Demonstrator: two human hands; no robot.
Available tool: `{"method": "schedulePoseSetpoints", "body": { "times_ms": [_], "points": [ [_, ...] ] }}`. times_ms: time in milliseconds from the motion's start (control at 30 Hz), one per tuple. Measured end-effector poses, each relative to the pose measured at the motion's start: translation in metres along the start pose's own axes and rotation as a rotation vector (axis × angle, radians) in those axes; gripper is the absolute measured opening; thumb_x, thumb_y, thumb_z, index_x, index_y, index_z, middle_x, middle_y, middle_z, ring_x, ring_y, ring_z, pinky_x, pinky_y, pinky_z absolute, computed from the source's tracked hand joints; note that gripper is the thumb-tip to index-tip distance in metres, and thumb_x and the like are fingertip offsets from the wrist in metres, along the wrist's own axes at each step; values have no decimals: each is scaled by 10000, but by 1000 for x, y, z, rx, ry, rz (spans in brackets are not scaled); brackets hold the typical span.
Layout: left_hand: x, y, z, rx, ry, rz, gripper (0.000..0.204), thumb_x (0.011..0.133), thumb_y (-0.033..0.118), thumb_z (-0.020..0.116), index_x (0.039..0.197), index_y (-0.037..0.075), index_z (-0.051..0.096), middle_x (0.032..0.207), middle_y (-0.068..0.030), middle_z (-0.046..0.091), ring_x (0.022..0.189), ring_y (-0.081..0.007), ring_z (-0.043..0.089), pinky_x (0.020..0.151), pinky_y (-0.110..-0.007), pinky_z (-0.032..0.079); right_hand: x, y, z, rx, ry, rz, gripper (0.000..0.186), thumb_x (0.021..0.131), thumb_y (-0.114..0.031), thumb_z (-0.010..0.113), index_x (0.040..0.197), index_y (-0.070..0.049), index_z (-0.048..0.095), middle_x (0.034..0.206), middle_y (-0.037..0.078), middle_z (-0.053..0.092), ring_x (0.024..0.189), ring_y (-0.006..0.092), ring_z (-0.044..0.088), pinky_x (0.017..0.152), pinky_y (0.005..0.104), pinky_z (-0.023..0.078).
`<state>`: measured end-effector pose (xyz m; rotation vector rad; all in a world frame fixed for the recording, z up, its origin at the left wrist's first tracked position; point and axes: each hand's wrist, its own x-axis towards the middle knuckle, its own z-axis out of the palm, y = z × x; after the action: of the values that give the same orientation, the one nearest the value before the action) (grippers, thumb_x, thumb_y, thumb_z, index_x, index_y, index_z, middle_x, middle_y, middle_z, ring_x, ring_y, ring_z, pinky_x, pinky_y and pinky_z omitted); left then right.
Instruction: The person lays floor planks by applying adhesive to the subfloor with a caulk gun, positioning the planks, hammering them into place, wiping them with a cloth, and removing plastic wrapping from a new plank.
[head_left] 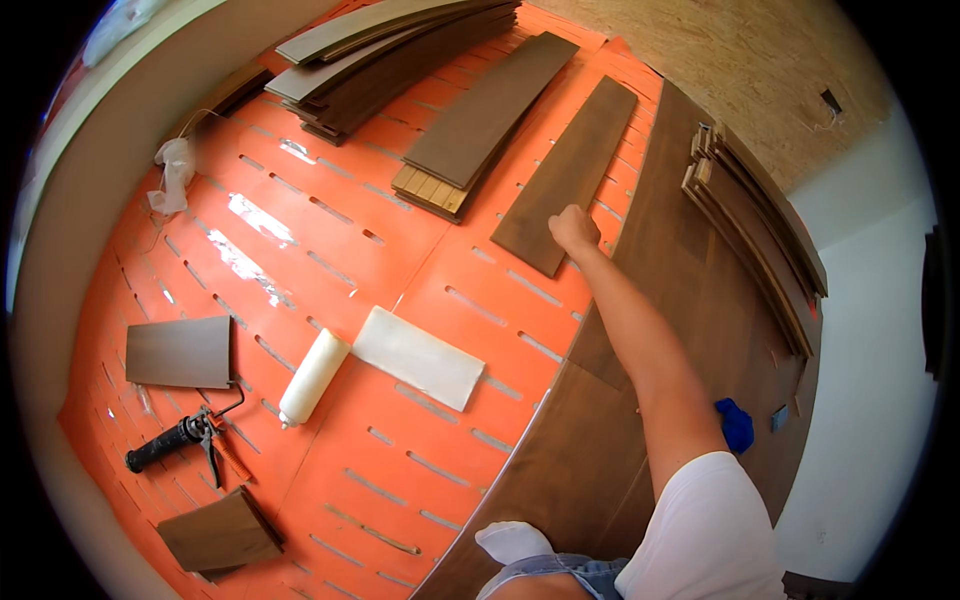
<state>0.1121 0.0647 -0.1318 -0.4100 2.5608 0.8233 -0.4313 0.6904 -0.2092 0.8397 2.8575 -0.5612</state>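
Your right hand (pixel 575 230) is resting at the right long edge of the single brown plank (pixel 568 175), toward its near end, fingers curling inward; whether they are clamping the wood, this angle is not letting one tell. Your left hand is not showing. The plank is lying flat on the orange underlay (pixel 385 265), near the edge of the laid floor (pixel 540 470), presumably for easy reach. The caulking gun (pixel 175 443) is lying toward the underlay's left edge, apparently out of your arm's way.
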Motion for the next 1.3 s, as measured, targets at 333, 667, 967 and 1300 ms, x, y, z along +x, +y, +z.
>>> {"method": "schedulePoseSetpoints", "body": {
  "times_ms": [333, 667, 967, 1300],
  "points": [
    [17, 0, -8, -10, -42, -39, 265, 988, 183, 624, 1186, 10, 659, 1133, -202, 668, 1064, -355, 645, 939, -427, 522, 32, -150, 85, 368, 234, -161, 677, 788, -395, 851, 1200, 68, 577, 1114, 262, 703, 1091, 383, 684, 942, 464, 543],
    [34, -12, -16, -24, -95, -68, 262, 993, 189, 624, 1182, 11, 663, 1124, -199, 675, 1057, -347, 652, 936, -423, 524, 59, -126, 84, 662, -67, -79, 481, 745, -314, 906, 949, 35, 645, 983, 209, 723, 927, 322, 712, 824, 416, 556],
    [22, -16, -23, -29, -88, -88, 260, 997, 194, 625, 1179, 13, 666, 1115, -197, 682, 1050, -339, 658, 932, -420, 526, 40, -149, 79, 393, 118, -120, 668, 722, -354, 911, 1125, 69, 589, 1124, 259, 700, 1032, 373, 708, 915, 438, 569],
    [5, -22, -32, -33, -93, -120, 258, 1002, 200, 625, 1175, 15, 670, 1105, -194, 689, 1043, -331, 665, 929, -417, 529, 17, -161, 81, 437, 121, 120, 587, 869, -403, 794, 1171, 70, 623, 1174, 248, 689, 1112, 370, 677, 963, 465, 542]
  ]
}}
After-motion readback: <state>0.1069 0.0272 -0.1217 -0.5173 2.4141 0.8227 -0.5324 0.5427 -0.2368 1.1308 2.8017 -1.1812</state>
